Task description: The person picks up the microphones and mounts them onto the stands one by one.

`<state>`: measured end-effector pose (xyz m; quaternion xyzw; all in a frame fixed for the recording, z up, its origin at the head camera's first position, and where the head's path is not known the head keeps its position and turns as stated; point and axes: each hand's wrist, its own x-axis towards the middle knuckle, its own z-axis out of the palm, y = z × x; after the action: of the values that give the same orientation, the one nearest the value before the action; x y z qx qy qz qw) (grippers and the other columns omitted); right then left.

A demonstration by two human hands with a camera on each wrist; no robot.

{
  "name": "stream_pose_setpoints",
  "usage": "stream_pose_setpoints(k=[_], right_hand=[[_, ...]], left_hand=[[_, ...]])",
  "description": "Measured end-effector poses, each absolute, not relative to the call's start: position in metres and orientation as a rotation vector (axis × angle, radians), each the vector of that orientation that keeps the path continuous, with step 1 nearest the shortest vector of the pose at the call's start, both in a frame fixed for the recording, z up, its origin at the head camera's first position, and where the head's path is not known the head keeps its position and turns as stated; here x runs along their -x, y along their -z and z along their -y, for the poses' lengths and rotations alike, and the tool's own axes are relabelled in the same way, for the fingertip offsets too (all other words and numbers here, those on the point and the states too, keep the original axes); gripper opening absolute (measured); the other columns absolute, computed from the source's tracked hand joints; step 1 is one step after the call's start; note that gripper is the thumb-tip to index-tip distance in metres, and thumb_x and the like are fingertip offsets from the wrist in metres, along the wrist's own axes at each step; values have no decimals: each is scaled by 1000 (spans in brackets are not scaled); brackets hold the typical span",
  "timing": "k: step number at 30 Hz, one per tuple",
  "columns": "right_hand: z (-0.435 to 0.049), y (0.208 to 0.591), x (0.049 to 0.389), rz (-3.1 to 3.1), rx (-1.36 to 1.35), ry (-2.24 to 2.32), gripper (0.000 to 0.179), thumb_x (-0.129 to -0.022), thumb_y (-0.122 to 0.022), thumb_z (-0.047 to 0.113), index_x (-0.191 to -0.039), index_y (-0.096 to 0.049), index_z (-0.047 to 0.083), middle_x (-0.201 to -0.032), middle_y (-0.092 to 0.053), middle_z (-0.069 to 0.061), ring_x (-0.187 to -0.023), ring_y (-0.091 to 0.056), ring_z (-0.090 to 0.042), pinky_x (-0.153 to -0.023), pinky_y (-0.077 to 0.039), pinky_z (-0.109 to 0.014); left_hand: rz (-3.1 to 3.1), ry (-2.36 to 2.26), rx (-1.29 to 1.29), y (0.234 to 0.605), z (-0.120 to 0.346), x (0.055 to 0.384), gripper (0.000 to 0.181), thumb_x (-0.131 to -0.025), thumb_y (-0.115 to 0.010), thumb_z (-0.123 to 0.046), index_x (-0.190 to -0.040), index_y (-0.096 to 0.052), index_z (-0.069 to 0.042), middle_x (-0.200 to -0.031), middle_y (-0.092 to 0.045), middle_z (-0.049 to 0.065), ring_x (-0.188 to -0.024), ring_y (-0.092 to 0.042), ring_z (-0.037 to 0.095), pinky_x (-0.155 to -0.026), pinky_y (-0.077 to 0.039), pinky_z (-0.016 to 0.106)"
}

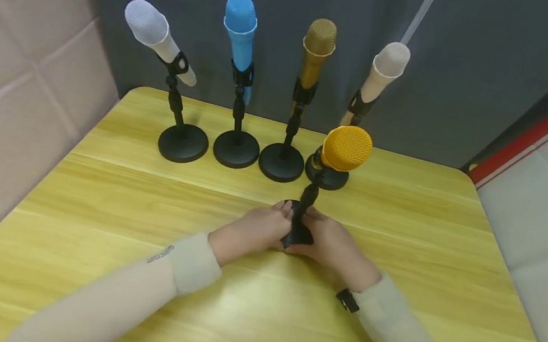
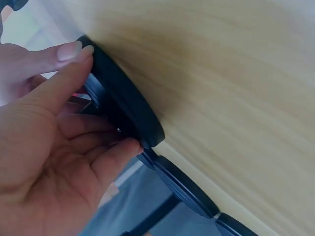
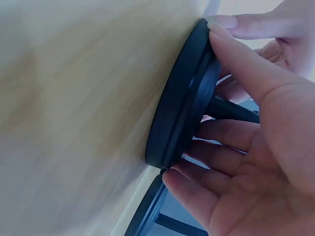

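Note:
An orange microphone (image 1: 347, 148) leans in a black desk stand (image 1: 307, 197) at the middle of the table. Both hands grip its round black base (image 2: 123, 103) from opposite sides. My left hand (image 1: 265, 226) holds the left edge, thumb at the near rim and fingers curled around the side. On the other side, my right hand (image 1: 336, 248) grips the right edge in the same way, the two thumbs meeting at the near rim. In the right wrist view the base (image 3: 179, 103) stands close to the tabletop; whether it touches I cannot tell.
Behind stand a white microphone (image 1: 148, 24), a blue microphone (image 1: 240, 32), a gold-brown microphone (image 1: 317, 46) and a beige microphone (image 1: 386, 68), each on a black stand. The wooden table (image 1: 148, 207) ends at a dark panel (image 1: 467, 74); pale walls flank it.

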<state>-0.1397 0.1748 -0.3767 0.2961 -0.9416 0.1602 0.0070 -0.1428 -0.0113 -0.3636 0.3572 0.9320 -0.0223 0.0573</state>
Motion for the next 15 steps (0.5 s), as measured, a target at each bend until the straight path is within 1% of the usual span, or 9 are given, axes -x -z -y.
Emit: stream_pose_setpoints(k=[4, 6, 9, 13, 15], right_hand=[[-184, 377, 131, 2927, -901, -445, 69, -77, -87, 38, -132, -64, 2, -137, -63, -19, -116, -68, -35, -97, -56, -47], [-188, 377, 125, 2929, -870, -400, 69, -78, -86, 38, -132, -64, 1, -136, -63, -21, -117, -68, -36, -97, -56, -47], [-197, 378, 116, 2915, -827, -313, 67, -79, -85, 39, -130, -64, -1, -131, -65, -22, -114, -68, -38, -92, -58, -48], [-212, 377, 106, 2917, -784, -287, 63, -80, -84, 36, -127, -65, -2, -128, -65, -22, -112, -68, -38, -90, -58, -50], [-220, 376, 104, 2934, -772, -295, 61, -81, -84, 34, -127, -65, -1, -129, -65, -22, -113, -68, -38, -91, -57, -50]], left_hand=[[-2816, 109, -1166, 365, -1, 143, 71, -94, -70, -43, -143, -53, 5, -152, -48, 24, -143, -48, 33, -103, -54, 34], [-2816, 142, -1205, 366, -8, 142, 69, -94, -70, -45, -141, -56, 3, -151, -50, 22, -143, -49, 32, -104, -54, 33], [-2812, 201, -1265, 368, -20, 142, 67, -94, -69, -46, -141, -58, 0, -151, -51, 20, -143, -50, 31, -104, -54, 31], [-2814, 249, -1338, 370, -38, 140, 60, -97, -67, -43, -139, -60, -2, -150, -53, 19, -141, -51, 30, -100, -56, 29], [-2824, 262, -1372, 371, -47, 138, 53, -99, -65, -40, -137, -63, -3, -148, -55, 18, -139, -53, 29, -99, -56, 29]])
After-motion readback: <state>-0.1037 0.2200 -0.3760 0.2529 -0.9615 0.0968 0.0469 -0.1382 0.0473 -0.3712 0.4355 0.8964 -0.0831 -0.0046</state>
